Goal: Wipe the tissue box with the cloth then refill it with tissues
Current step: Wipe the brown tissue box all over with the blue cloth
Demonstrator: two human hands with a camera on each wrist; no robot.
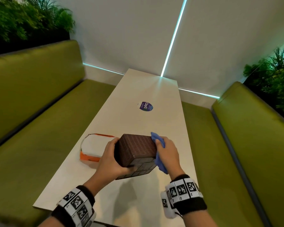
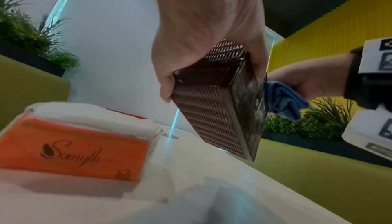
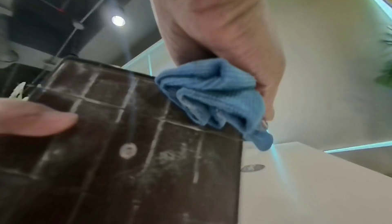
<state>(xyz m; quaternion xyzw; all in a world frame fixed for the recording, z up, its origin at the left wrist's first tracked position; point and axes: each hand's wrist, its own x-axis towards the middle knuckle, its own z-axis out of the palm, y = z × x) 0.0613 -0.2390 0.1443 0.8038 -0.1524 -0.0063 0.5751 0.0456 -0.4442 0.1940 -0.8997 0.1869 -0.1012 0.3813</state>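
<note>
Tissue box (image 1: 137, 149) tilted in left hand's (image 1: 109, 158) grip, right hand (image 1: 167, 153) apparently pinching cloth (image 1: 159, 154) against it.

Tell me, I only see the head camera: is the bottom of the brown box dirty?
Observer: Yes. The right wrist view shows whitish dusty smears all over the tissue box's dark underside.
Child: Is the cloth wiping that part?
Observer: No. The bunched blue cloth, gripped by the right hand, lies against the box's side edge, beside the dusty underside.
Child: What does the orange packet say?
Observer: The left wrist view shows curly dark writing on the tissue packet's orange front. I cannot read it for sure.
</note>
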